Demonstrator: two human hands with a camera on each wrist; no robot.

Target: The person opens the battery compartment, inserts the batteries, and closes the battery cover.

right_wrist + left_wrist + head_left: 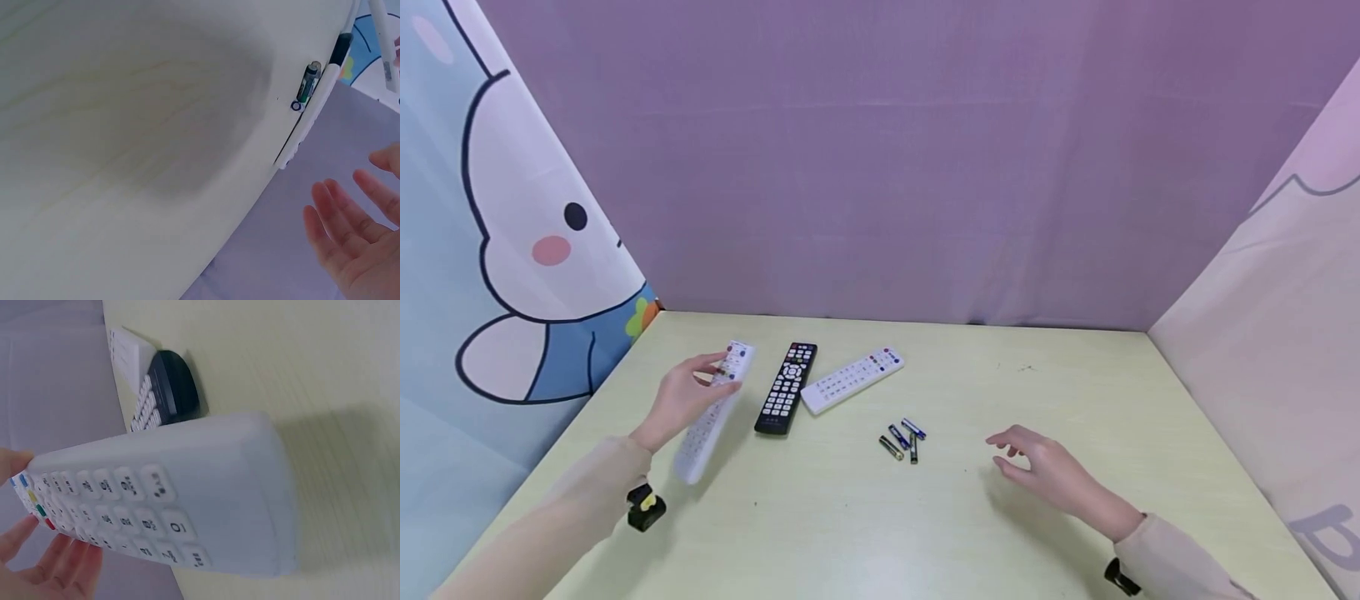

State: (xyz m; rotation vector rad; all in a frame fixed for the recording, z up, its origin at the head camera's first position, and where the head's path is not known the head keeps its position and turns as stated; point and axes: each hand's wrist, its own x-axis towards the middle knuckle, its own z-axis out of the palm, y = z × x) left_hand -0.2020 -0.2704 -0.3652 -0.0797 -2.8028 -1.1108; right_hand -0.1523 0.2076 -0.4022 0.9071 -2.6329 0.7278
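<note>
My left hand (688, 393) grips a white remote control (703, 437) by its sides, thumb on one edge and fingers on the other. The remote is raised off the table and tilted, casting a shadow beneath. In the left wrist view its keypad side (144, 506) faces the camera, with colored buttons close to the fingers. My right hand (1051, 468) hovers over the table with loosely bent fingers and nothing in them. In the right wrist view that hand (359, 237) shows its palm, thumb apart. Nearest to it lie several small batteries (891, 447).
A black remote control (786, 389) lies just right of the held one. Beside it, touching or nearly so, a second white remote control (853, 381) lies at a slant. The pale table (880, 533) meets a purple backdrop (880, 167), with printed cloth walls (535, 208) at the sides.
</note>
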